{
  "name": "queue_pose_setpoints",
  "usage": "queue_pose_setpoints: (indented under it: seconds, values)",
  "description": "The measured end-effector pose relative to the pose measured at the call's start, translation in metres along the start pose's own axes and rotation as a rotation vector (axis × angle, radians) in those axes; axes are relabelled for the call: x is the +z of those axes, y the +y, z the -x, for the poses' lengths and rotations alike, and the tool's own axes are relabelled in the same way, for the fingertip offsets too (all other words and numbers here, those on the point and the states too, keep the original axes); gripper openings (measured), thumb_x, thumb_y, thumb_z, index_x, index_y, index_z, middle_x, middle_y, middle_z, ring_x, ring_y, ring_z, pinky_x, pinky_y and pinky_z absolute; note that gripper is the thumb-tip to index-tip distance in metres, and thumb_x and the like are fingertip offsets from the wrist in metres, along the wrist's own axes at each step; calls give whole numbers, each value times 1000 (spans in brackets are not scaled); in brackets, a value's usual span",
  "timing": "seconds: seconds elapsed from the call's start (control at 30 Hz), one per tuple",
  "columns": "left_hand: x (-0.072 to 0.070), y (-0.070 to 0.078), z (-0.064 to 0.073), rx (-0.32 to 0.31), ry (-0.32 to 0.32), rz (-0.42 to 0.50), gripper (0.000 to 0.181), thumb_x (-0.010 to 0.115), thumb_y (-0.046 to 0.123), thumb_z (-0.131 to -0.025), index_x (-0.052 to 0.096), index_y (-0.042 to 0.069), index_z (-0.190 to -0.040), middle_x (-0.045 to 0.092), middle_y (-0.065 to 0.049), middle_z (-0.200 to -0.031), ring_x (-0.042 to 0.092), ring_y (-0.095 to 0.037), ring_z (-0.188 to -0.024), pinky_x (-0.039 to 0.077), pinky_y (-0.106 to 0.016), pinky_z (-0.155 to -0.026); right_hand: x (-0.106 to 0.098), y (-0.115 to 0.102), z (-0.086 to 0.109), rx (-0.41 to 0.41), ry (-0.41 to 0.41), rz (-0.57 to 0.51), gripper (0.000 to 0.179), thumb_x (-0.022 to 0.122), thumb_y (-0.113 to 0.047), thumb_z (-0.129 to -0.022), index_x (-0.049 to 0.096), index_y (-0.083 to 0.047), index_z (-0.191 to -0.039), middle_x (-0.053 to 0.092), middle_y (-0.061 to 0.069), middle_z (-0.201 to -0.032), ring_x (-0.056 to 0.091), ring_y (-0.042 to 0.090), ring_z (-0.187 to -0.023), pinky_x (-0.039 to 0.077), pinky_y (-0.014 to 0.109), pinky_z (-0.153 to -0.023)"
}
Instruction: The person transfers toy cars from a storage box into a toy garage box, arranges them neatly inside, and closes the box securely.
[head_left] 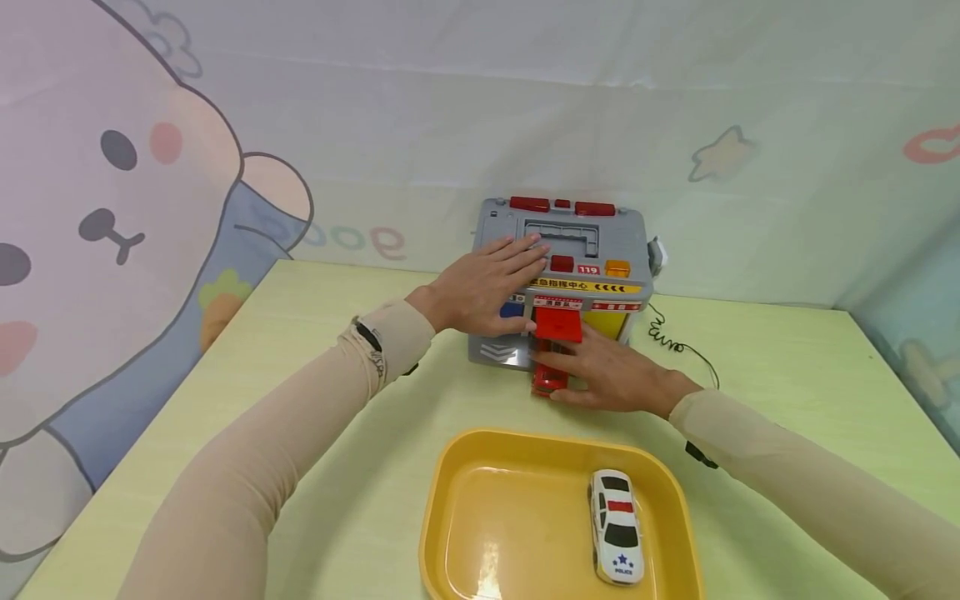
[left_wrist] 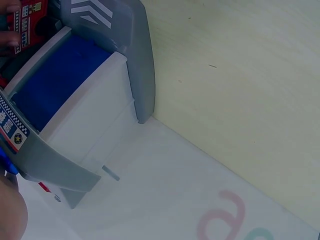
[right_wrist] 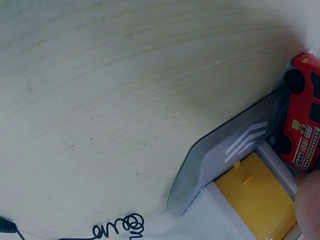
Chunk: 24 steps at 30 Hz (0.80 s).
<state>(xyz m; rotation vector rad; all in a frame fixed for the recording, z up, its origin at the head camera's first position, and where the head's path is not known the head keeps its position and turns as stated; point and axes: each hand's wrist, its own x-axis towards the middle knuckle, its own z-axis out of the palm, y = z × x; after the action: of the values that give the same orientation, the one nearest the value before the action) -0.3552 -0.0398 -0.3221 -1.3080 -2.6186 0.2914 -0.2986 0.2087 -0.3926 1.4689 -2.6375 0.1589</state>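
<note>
A grey toy rescue garage (head_left: 506, 227) stands at the back of the table. Flat on its top, fingers spread, lies my left hand (head_left: 486, 283), its thumb beside the raised red door (head_left: 558, 325). My right hand (head_left: 618, 372) pinches a red toy fire truck (head_left: 550, 382) by its sides at the middle bay, partly under that door. The right wrist view shows the truck's wheels and stickered side (right_wrist: 302, 120) over the grey ramp. The blue door (left_wrist: 62, 75) and yellow door (right_wrist: 255, 192) on either side are down.
A yellow tray (head_left: 468, 442) sits in front of the garage, with a white toy police car (head_left: 618, 529) inside. From the garage's right side a coiled black cord (head_left: 663, 337) runs onto the table. A printed cloth (head_left: 420, 125) hangs close behind.
</note>
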Motion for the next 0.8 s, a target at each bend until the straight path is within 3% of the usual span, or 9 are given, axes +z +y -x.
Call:
queue_pose_setpoints:
  seconds: [0.27,0.6,0.8]
  values:
    - [1,0,0,-4,2,10,89,41,67,-95,17,11,-160,11,-5,-170,3,-25,-158,1,-38,-129,3,2,-3,-42,59,61,56,74,-40,-89,59,-19,-139,54,15,-146,44,36,-134,37,54,-116]
    - [0,1,3,-8,7,27,89,42,66,-95,17,11,-161,11,-5,-170,3,-24,-158,2,-37,-129,6,3,-5,-40,68,127,57,71,-42,-91,57,-19,-141,54,13,-147,47,35,-134,36,52,-117]
    - [0,1,4,-5,2,38,89,42,66,-95,17,11,-161,11,-5,-170,3,-24,-158,1,-37,-129,8,2,-4,-70,76,147,56,70,-38,-92,56,-18,-143,59,11,-142,56,33,-127,42,51,-113]
